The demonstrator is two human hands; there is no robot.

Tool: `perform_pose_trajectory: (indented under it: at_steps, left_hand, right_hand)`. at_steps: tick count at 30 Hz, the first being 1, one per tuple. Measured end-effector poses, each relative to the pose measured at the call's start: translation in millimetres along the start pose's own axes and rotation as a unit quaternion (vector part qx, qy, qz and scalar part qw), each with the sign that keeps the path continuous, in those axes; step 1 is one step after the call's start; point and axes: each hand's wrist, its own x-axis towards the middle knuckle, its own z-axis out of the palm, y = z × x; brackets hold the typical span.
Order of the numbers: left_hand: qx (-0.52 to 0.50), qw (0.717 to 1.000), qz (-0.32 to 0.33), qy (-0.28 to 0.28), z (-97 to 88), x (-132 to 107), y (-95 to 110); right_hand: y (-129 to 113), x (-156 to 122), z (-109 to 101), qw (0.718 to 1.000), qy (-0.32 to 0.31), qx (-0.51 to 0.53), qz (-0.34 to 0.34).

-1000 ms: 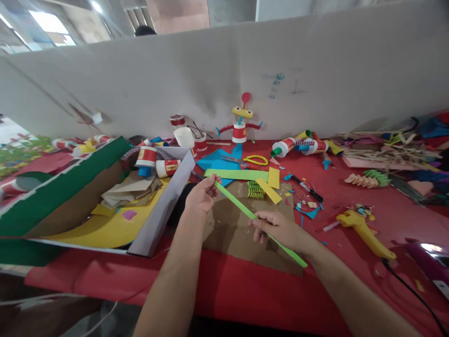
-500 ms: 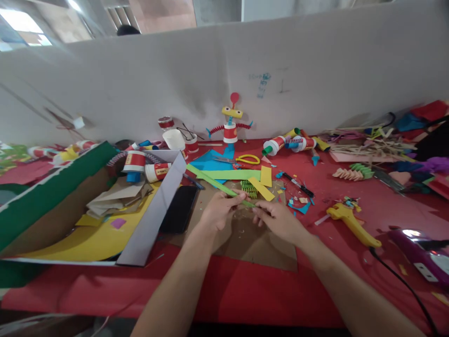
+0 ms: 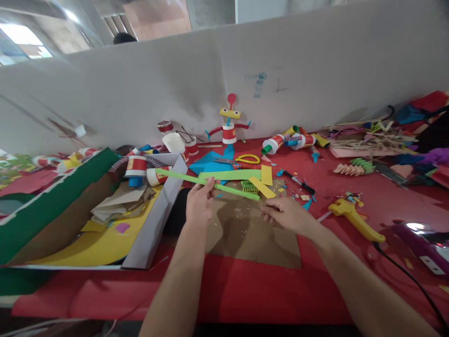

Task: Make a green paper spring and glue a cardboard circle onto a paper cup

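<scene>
A long, narrow green paper strip (image 3: pixel 233 189) is pinched in my left hand (image 3: pixel 200 199), slanting from the box's edge down to the right. Just off its right end, my right hand (image 3: pixel 280 213) has its fingers curled together; whether anything small is between them I cannot make out. Beneath both hands lies a brown cardboard sheet (image 3: pixel 252 243). Behind the strip are a wider green paper strip (image 3: pixel 231 175), a folded green paper spring (image 3: pixel 249 187) and two yellow paper pieces (image 3: pixel 266 175).
Scissors (image 3: pixel 242 160) with yellow handles lie on blue paper. A paper-cup robot (image 3: pixel 229 133) stands by the white partition. On the right are a yellow glue gun (image 3: pixel 358 222) with its cord and a purple power strip (image 3: pixel 421 243). An open box (image 3: pixel 154 220) occupies the left.
My left hand has moved left and up, carrying the green strip with it. My right hand has come away from the strip's end and shifted slightly right.
</scene>
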Motion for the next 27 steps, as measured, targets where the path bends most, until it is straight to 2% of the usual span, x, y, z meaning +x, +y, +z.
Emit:
perform_pose_trajectory:
  at_steps: [2, 5, 7, 10, 12, 14, 20, 24, 27]
  left_hand:
    - [-0.010, 1.000, -0.017, -0.005, -1.4, 2.4, 0.9]
    - [0.019, 0.996, -0.052, -0.065, 1.1, -1.3, -3.8]
    - [0.045, 0.990, -0.056, -0.119, 5.4, -7.8, -10.2]
    - [0.070, 0.982, -0.049, -0.166, 12.7, -18.2, -19.5]
    - [0.080, 0.978, -0.058, -0.181, 16.9, -23.6, -23.0]
    - [0.084, 0.975, -0.064, -0.195, 20.1, -27.5, -23.8]
    - [0.098, 0.980, -0.036, -0.169, 23.1, -33.1, -21.3]
    - [0.095, 0.981, -0.053, -0.163, 20.5, -30.8, -20.9]
    - [0.091, 0.982, -0.065, -0.155, 17.8, -26.6, -20.4]
  right_hand:
    - [2.9, 1.8, -4.0, 0.999, 0.035, 0.023, 0.001]
    - [1.0, 3.1, -1.7, 0.987, 0.092, 0.133, 0.013]
    - [-3.8, 2.3, 5.0, 0.975, 0.072, 0.208, 0.037]
    - [-10.7, 0.5, 17.7, 0.966, -0.004, 0.258, 0.037]
    - [-12.7, 0.3, 24.3, 0.968, -0.023, 0.247, 0.018]
    - [-12.1, 1.0, 28.2, 0.977, -0.013, 0.211, 0.000]
    - [-3.0, 2.4, 29.5, 0.993, 0.092, 0.057, -0.052]
    - [-4.0, 0.6, 29.4, 0.995, 0.072, 0.042, -0.059]
    - [-7.1, 0.7, 29.5, 0.994, 0.080, 0.047, -0.060]
